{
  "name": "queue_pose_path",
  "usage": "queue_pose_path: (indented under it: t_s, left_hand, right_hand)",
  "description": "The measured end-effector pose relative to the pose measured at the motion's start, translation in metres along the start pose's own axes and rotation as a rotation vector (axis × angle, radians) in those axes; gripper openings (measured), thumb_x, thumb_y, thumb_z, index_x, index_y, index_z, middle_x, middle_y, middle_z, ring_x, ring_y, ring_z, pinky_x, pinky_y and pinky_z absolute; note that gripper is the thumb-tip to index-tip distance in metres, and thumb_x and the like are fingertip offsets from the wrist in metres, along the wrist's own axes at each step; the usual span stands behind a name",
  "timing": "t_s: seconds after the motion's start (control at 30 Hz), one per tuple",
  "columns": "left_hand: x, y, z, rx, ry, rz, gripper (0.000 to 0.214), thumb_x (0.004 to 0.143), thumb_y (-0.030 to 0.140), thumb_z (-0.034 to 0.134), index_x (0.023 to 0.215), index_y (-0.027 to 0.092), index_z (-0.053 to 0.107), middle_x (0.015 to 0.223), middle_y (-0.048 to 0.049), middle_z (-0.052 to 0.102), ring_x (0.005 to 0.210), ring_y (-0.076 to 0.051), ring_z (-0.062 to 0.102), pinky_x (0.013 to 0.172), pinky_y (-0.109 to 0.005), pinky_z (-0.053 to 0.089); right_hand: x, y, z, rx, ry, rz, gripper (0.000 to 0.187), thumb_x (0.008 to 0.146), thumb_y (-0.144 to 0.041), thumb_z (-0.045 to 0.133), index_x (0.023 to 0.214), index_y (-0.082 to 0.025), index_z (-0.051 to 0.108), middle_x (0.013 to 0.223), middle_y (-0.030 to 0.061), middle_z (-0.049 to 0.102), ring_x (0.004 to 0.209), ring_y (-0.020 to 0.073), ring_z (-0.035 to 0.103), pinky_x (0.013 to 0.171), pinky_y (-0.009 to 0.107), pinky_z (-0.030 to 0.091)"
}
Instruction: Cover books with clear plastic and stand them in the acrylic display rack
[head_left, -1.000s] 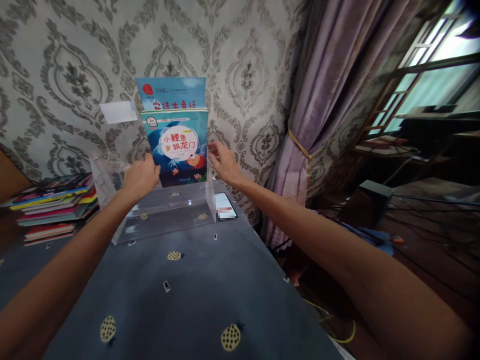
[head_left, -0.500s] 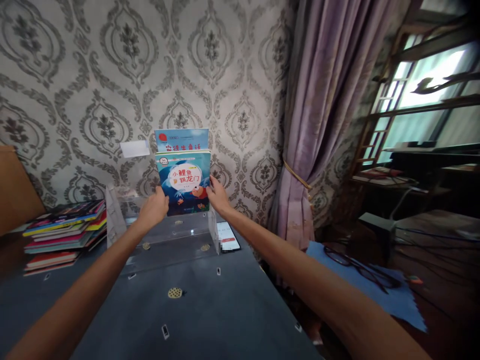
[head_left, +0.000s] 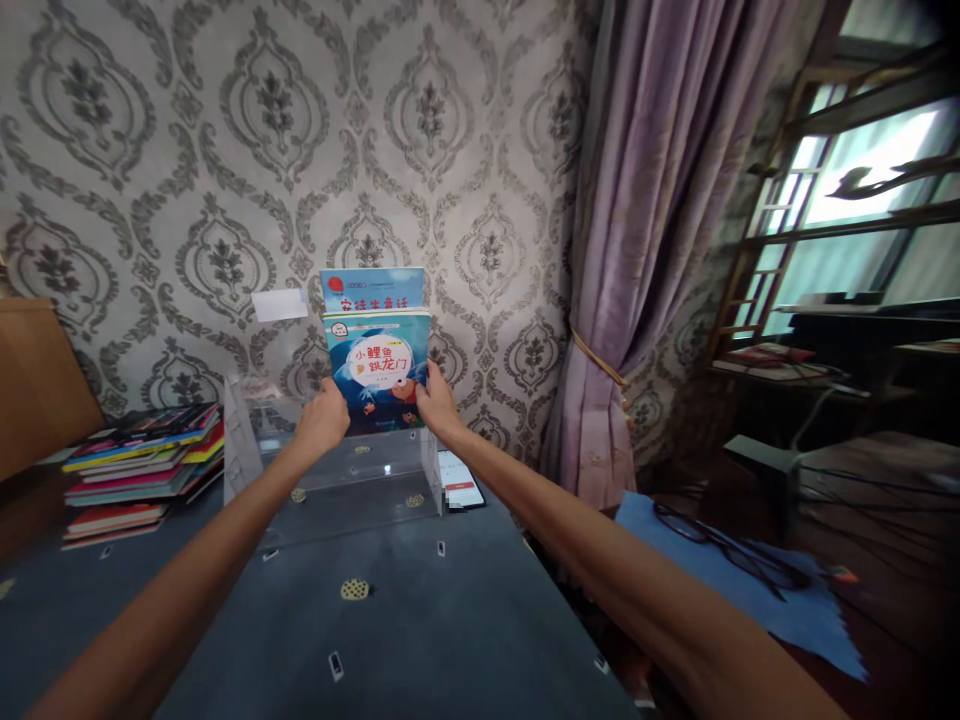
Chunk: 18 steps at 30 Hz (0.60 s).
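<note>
A blue children's book (head_left: pixel 375 385) with a white oval and red title on its cover stands upright between my hands. My left hand (head_left: pixel 324 415) grips its left edge, and my right hand (head_left: pixel 441 402) closes on its lower right edge. Right behind it rises a second, lighter blue book (head_left: pixel 373 287), of which only the top strip shows. Both are at a clear plastic rack (head_left: pixel 337 500) on the dark table; whether the front book's bottom rests on a tier is hard to see. A white label (head_left: pixel 280 304) is at the rack's upper left.
A stack of books and magazines (head_left: pixel 142 470) lies left of the rack. A phone (head_left: pixel 461 482) with a lit screen lies at its right side. Eyeglasses (head_left: pixel 727 545) rest on a blue cloth (head_left: pixel 795 620) further right, below a purple curtain (head_left: pixel 622 250). Patterned wallpaper backs the table.
The whole view has shifted, so everything appears slightly further right and lower. Both hands keep hold of the front book, which looks nearly unmoved relative to the rack.
</note>
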<state>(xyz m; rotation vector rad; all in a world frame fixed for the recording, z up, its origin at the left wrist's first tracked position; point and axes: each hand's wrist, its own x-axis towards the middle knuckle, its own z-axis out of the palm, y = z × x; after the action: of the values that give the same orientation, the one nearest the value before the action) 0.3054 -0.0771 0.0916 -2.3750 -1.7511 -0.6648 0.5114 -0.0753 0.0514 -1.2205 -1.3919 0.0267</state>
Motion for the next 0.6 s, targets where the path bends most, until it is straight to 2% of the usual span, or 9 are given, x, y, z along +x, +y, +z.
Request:
queue_pose_path:
  t_s: [0.2, 0.47, 0.6]
  left_hand:
    - [0.004, -0.006, 0.000, -0.016, -0.002, 0.024, 0.032, 0.094, 0.019, 0.037, 0.122, 0.007, 0.046, 0.109, -0.0270, 0.071, 0.106, -0.036, 0.071, 0.086, -0.042, 0.052]
    - [0.008, -0.010, 0.005, -0.017, -0.001, 0.038, 0.033, 0.093, 0.019, 0.038, 0.123, 0.007, 0.046, 0.108, -0.0267, 0.071, 0.105, -0.035, 0.071, 0.086, -0.041, 0.052]
    - [0.006, -0.014, 0.004, -0.029, -0.002, 0.069, 0.034, 0.095, 0.020, 0.037, 0.125, 0.007, 0.046, 0.105, -0.0261, 0.071, 0.101, -0.036, 0.072, 0.085, -0.042, 0.052]
  right_hand:
    - [-0.009, -0.004, 0.005, -0.004, 0.029, 0.008, 0.062, 0.081, -0.015, 0.048, 0.143, -0.016, 0.045, 0.129, 0.0148, 0.064, 0.121, 0.0312, 0.058, 0.112, 0.050, 0.041]
    - [-0.011, -0.004, 0.006, -0.026, 0.035, 0.041, 0.069, 0.077, -0.014, 0.048, 0.146, -0.009, 0.040, 0.138, 0.0197, 0.058, 0.128, 0.0324, 0.056, 0.115, 0.050, 0.038]
    - [-0.008, -0.001, 0.005, 0.032, 0.037, 0.063, 0.067, 0.075, -0.013, 0.049, 0.142, -0.015, 0.046, 0.134, 0.0144, 0.062, 0.128, 0.0298, 0.057, 0.115, 0.049, 0.039]
